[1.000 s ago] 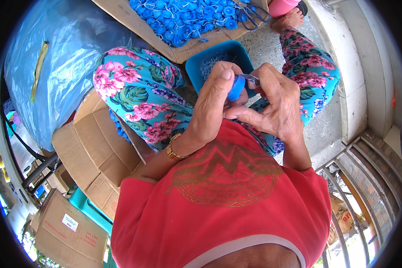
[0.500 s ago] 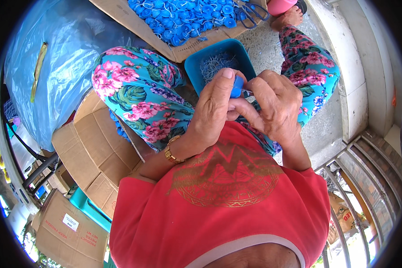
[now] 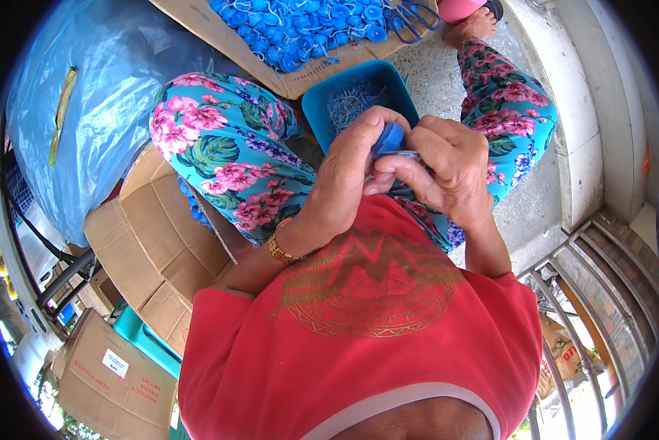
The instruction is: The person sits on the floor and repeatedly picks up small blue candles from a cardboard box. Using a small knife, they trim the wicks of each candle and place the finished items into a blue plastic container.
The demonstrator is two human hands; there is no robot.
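My left hand, with a gold watch at its wrist, pinches a small round blue plastic piece between thumb and fingers. My right hand meets it from the right, fingers curled and thumb pointing inward. Pressed against the blue piece is a slim, pale grey tool in my right fingers; its kind is too small to make out. Just beyond both hands stands a teal plastic bin with a tangle of pale thread-like scraps inside.
Many blue pieces with white strings fill a cardboard box at the far side. Blue-handled scissors lie at its right edge. A blue plastic bag and an opened carton are on the left. Metal railing stands lower right.
The blue piece has turned and tilted in my left fingers. My right thumb and the grey tool now sit closer against its lower side.
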